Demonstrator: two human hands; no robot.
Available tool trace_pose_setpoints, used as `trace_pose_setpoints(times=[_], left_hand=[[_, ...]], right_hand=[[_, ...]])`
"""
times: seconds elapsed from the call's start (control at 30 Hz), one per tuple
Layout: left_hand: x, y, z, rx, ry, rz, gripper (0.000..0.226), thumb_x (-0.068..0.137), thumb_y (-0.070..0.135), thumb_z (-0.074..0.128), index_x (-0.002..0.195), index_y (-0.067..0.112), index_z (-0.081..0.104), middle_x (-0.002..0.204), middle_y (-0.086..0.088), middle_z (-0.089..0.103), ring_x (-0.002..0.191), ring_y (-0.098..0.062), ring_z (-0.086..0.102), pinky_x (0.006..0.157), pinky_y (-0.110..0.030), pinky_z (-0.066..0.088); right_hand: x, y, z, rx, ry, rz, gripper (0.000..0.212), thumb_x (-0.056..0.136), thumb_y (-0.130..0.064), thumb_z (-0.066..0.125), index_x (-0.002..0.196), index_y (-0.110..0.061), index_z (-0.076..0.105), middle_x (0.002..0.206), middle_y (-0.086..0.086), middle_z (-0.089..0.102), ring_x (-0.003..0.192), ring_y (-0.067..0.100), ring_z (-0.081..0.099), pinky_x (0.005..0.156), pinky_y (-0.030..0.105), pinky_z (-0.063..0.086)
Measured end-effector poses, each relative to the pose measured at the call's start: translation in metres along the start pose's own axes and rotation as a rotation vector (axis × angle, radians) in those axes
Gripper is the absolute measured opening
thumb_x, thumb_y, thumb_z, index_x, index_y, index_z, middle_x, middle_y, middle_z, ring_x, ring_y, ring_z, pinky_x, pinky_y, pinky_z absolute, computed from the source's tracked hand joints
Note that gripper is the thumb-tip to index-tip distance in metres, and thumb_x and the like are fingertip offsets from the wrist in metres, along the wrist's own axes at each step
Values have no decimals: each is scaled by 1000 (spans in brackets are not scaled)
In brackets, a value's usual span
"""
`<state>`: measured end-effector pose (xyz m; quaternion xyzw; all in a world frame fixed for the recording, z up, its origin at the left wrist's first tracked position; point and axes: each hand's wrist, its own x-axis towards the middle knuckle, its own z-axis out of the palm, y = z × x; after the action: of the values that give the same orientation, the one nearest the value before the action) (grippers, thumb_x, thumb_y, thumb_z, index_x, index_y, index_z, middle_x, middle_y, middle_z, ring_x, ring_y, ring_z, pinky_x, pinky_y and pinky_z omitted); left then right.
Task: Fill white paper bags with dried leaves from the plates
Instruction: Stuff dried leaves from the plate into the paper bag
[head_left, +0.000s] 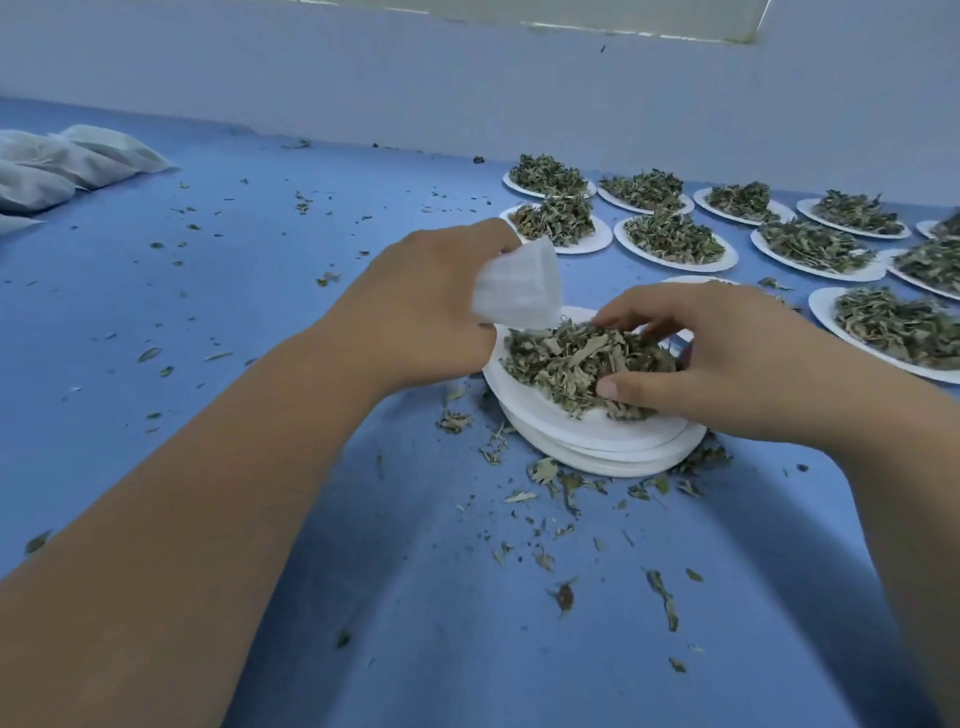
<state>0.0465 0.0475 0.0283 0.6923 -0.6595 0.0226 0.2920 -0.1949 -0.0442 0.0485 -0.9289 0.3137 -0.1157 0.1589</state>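
"How far along are you?"

"Partway, I'd judge. Far left on the tabletop (234, 322) lie a few filled bags (67, 161), heaped together. Next comes my left hand (426, 306), fingers (488, 234) clamped on a white paper bag (519, 288). I'm holding it just above the left edge of the heap. It looks slack, and I can't see how much is inside."

"And the leaves?"

"The dried leaves (571, 358) sit on the top plate of a stack of plates (597, 447) right in front of me. The bare ones underneath were emptied already, I'd guess. My right hand (737, 364) is in the heap, fingers curled over the far side and thumb dug into the near side, closed on a handful. Most of that plate's load is there, so this bag has hardly begun."

"What's left?"

"Plenty. To the right and behind stand ten or so full plates (675, 241) in rows, untouched. Nothing blocks me, but loose crumbs (561, 488) litter the tabletop round the stack — more will likely spill."
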Motion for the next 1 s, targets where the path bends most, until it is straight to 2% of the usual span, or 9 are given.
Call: trace_pose_setpoints(times=[0.1, 0.17, 0.23, 0.4, 0.57, 0.73, 0.8, 0.87, 1.0], left_hand=[[0, 3, 2, 43, -6, 10, 52, 73, 13, 60, 120, 34, 50, 92, 5, 58, 81, -25, 55, 63, -32, 45], [-1, 3, 1, 78, -3, -7, 55, 73, 13, 60, 123, 34, 49, 93, 7, 57, 81, -25, 53, 64, -32, 41], [-1, 5, 1, 115, 3, -17, 57, 73, 13, 61, 124, 35, 49, 93, 7, 57, 81, -25, 53, 65, -32, 39], [-2, 10, 1, 192, 10, 0, 57, 72, 13, 61, 126, 30, 49, 92, 4, 57, 81, -27, 53, 66, -33, 37], [-5, 15, 1, 184, 34, 24, 49, 72, 15, 61, 118, 28, 50, 78, 8, 50, 75, -26, 50, 60, -33, 35], [-6, 24, 4, 104, 19, 30, 37, 73, 19, 62, 105, 32, 48, 79, 6, 54, 69, -17, 52, 55, -30, 41], [-6, 27, 7, 80, 4, 37, 33, 72, 21, 63, 100, 31, 48, 77, 7, 54, 68, -16, 52, 54, -30, 41], [-5, 29, 9, 91, 8, 57, 30, 73, 24, 64, 98, 28, 48, 74, 7, 53, 66, -16, 51, 52, -30, 38], [-4, 31, 13, 103, 23, 75, 30, 72, 28, 67, 91, 29, 44, 70, 6, 50, 62, -15, 48, 49, -30, 34]], right_hand=[[0, -2, -1, 96, 131, 0, 27, 78, -48, 80, 102, -50, 69, 95, -33, 65, 91, -20, 57, 73, 10, 44], [-1, -2, -4, 117, 226, -11, 26, 78, -42, 83, 101, -46, 71, 91, -37, 64, 80, -23, 57, 64, -1, 39], [-2, -3, -6, 151, 324, -5, 28, 77, -38, 84, 103, -41, 72, 88, -30, 67, 73, -22, 57, 64, 0, 39], [-2, -15, -5, 298, 469, -38, 36, 76, -33, 88, 105, -35, 66, 96, -21, 69, 91, -7, 65, 76, 13, 51], [2, -25, 5, 417, 484, -94, 24, 76, -26, 89, 94, -31, 73, 81, -25, 69, 85, -3, 67, 78, 16, 54], [3, -28, 13, 498, 406, -94, 24, 76, -19, 89, 91, -30, 74, 89, -9, 74, 82, 7, 70, 80, 27, 59], [4, -28, 16, 532, 401, -78, 24, 77, -17, 89, 90, -31, 75, 87, -12, 74, 81, 14, 70, 73, 30, 60], [5, -28, 18, 575, 416, -61, 24, 76, -18, 88, 89, -30, 73, 83, -15, 72, 75, 14, 68, 59, 25, 52], [7, -29, 22, 580, 465, -77, 28, 74, -15, 88, 82, -22, 62, 73, -9, 68, 61, 3, 60, 57, 15, 46]])
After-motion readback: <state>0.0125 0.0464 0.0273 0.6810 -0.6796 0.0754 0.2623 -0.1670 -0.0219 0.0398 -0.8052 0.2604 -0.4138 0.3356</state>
